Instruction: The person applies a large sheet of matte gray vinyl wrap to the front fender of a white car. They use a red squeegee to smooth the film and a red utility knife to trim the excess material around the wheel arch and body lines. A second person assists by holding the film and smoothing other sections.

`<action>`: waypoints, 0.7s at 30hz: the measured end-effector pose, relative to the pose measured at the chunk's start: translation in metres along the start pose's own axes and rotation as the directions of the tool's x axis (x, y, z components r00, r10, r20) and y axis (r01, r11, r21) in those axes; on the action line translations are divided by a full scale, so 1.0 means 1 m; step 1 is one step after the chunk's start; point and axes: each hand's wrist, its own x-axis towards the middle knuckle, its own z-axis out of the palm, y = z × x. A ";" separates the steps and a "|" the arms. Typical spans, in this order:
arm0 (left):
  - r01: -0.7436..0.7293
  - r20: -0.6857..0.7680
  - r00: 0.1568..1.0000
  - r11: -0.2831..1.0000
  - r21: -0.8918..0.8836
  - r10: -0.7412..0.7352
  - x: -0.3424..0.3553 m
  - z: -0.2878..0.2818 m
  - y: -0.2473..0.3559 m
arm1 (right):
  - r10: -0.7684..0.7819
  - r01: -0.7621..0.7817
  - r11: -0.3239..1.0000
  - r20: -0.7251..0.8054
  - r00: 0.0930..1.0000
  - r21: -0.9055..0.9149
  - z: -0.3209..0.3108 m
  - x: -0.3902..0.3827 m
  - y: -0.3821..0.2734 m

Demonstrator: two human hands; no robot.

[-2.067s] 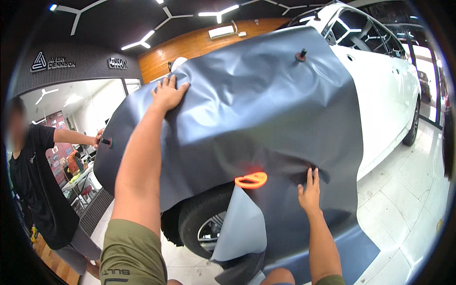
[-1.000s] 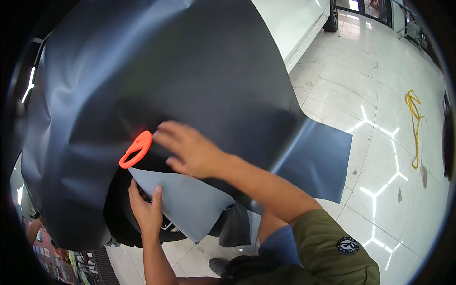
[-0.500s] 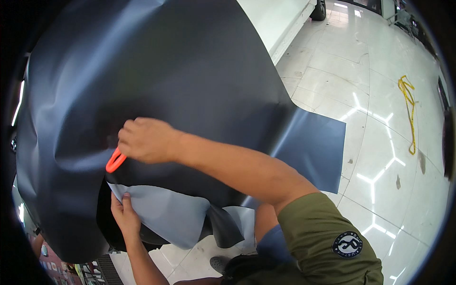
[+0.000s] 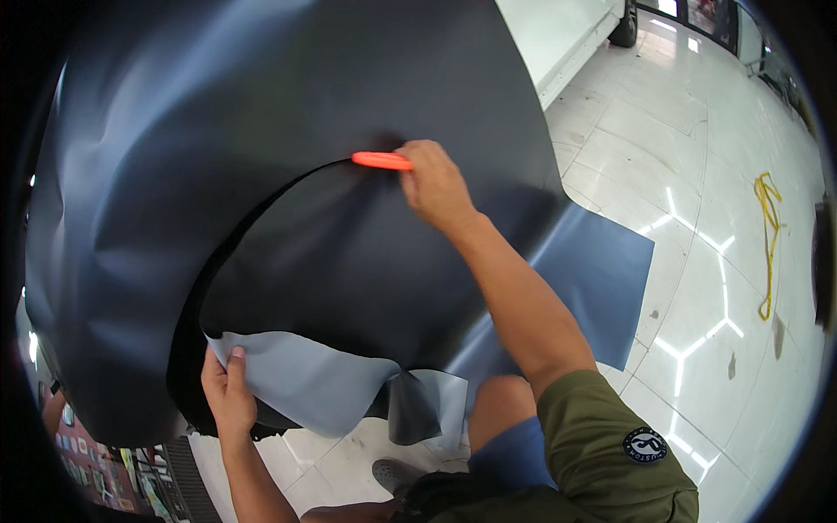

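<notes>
A large sheet of dark blue-grey film [image 4: 375,261] drapes over a rounded body panel. My right hand [image 4: 434,185] is closed on an orange film cutter [image 4: 377,160], held against the film. A curved black gap [image 4: 228,248] runs from the cutter down to the lower left, with the film parted on either side. Below it, my left hand [image 4: 228,388] pinches a corner of the film's turned-over flap, thumb on top. The flap shows its pale grey back [image 4: 305,375]. The cutter's blade is hidden.
A white car panel [image 4: 571,44] and a tire [image 4: 624,26] stand at the top. A yellow strap [image 4: 769,244] lies on the tiled floor [image 4: 697,288] to the right. One film corner [image 4: 602,270] hangs out over the floor. A dark grate [image 4: 185,479] sits lower left.
My right hand has moved up and to the right with the cutter, and a long curved cut has opened behind it. My left hand keeps its pinch on the flap.
</notes>
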 end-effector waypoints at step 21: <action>-0.610 0.103 0.723 0.700 -0.371 0.684 -0.112 0.089 0.014 | 0.726 -0.699 0.685 0.104 0.680 -0.206 -0.007 -0.061 0.023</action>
